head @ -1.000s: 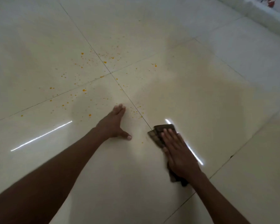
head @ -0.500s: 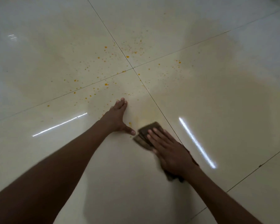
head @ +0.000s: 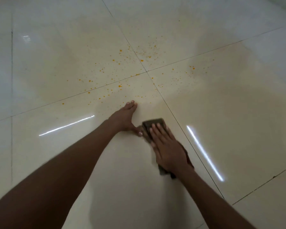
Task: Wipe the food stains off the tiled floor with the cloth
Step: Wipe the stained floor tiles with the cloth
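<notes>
While pressing flat on the dark cloth (head: 153,123), with fingers (head: 157,132) stretched out and lying together, palm down: the right hand (head: 168,148). Not gripping the cloth, only pushing it against the tiled floor (head: 238,104). Cloth folded, brownish, lying just left of the grout line (head: 185,134) that is running toward the near edge of the floor; front part showing beyond the fingertips, back part showing under the wrist. Left hand (head: 122,119) resting open on the floor, palm down, fingers pointing away toward the stains, thumb spread to the side and touching or almost touching the left border of the cloth. Orange food stains (head: 120,85) lying scattered as small dots around the crossing of four tiles, beyond both hands, well apart from the cloth; some dots sitting close in front of the left fingertips. More dots (head: 192,68) lying on the far right tile. Two bright light reflections (head: 205,154) shining on the glossy floor, one at each side of the arms.
</notes>
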